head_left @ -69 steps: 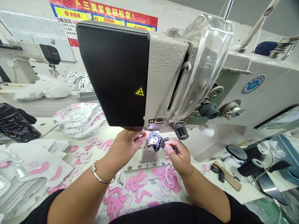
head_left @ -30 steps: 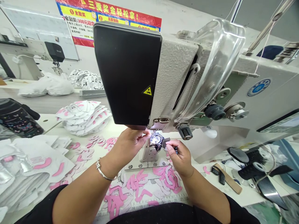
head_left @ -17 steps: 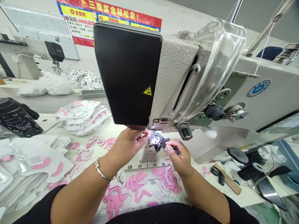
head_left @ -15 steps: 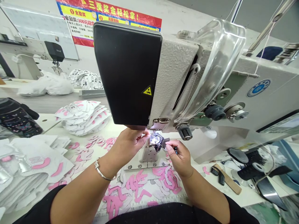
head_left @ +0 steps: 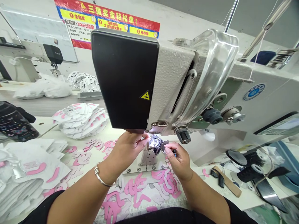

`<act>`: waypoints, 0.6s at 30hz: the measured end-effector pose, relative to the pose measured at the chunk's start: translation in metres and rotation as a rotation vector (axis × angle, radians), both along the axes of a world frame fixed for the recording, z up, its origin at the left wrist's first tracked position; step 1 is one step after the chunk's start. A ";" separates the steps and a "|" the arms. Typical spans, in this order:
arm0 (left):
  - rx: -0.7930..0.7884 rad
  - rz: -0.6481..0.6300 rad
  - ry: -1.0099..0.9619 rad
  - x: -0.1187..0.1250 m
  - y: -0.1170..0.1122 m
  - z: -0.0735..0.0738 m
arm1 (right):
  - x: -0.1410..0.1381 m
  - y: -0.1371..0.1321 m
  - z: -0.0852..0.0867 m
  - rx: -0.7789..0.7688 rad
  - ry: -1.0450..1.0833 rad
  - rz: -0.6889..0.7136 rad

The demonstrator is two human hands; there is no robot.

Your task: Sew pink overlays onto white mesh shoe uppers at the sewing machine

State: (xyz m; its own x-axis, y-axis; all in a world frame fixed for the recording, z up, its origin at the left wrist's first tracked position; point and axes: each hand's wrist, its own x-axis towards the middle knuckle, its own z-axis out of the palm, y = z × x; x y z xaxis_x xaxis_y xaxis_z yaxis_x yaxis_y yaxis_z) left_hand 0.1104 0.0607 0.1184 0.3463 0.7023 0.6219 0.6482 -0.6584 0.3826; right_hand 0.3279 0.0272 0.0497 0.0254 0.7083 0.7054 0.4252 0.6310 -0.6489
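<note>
Pinching a small dark metal part (head_left: pixel 164 144), the right hand (head_left: pixel 179 162) holds it at the chrome rotary hook (head_left: pixel 154 145), frame center. The left hand (head_left: pixel 129 152) curls just beside the hook, its grip unclear.

Overhead is blocked: the black wedge-shaped end cover (head_left: pixel 125 77) and the grey cast sewing-machine head (head_left: pixel 174 81) sit right above both hands, so no straight drop in. The left hand (head_left: pixel 129 152) and right hand (head_left: pixel 179 161) close in on either side of the chrome rotary hook (head_left: pixel 154 144), with a small dark metal part (head_left: pixel 164 144) filling the narrow gap at the right fingers. A beige metal bracket (head_left: pixel 148 158) stands under the hook. A black-capped knob (head_left: pixel 183 136) hangs just right of it. Way in is low, from the person's side, over flat pink-and-white cut pieces (head_left: pixel 140 186) on the white tabletop (head_left: pixel 243 196). More air right of the right hand, up to the pale angular machine housing (head_left: pixel 217 146).
</note>
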 end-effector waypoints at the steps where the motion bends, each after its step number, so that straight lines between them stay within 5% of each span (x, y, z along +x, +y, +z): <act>1: -0.002 0.001 -0.003 0.000 0.000 0.000 | 0.000 0.000 0.001 0.011 -0.008 0.002; 9: 0.016 0.010 -0.032 0.002 -0.001 0.000 | -0.010 -0.001 0.027 0.254 -0.266 -0.159; 18: 0.035 -0.011 -0.067 0.002 0.004 -0.009 | -0.029 0.009 0.043 0.033 -0.580 -0.357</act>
